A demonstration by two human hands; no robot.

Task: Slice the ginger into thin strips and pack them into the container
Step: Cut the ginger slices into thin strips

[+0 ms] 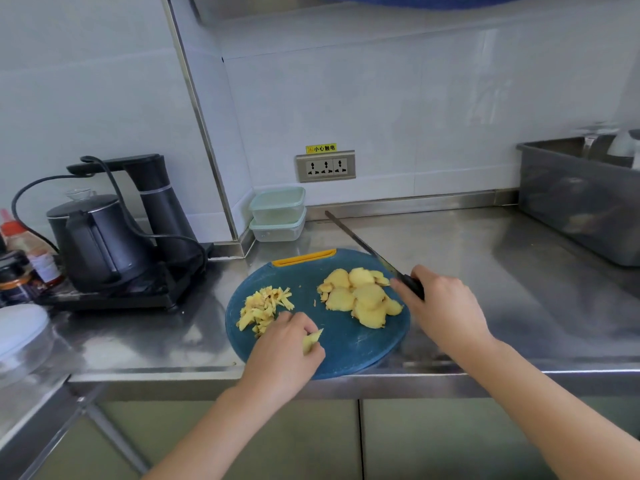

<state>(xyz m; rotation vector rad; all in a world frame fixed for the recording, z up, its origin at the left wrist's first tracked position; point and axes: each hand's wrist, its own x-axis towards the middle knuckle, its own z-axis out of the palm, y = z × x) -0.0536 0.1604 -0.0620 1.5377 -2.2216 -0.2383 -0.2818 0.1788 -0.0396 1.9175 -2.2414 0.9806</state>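
I'm watching the left hand (pixel 282 344) pinching a small pale-yellow ginger offcut (pixel 311 341) near the front of the round blue plastic cutting board (pixel 346 355); the right hand (pixel 440 303) is gripping the black handle of the long narrow-bladed knife (pixel 356 240), blade pointing away toward the wall; thin yellow ginger strips (pixel 265 306) are lying heaped on the board's left, just beside the left hand; round peeled ginger slices (pixel 363 299) are overlapping on its right, uncut; two stacked clear lidded plastic containers (pixel 278 214) are sitting at the back of the steel surface (pixel 485 258), well apart. Risks, as I'm judging them: the board appears to be reaching the surface's front edge, so hard chopping could be tipping it; cutting that small offcut is bringing fingertips close to the blade.
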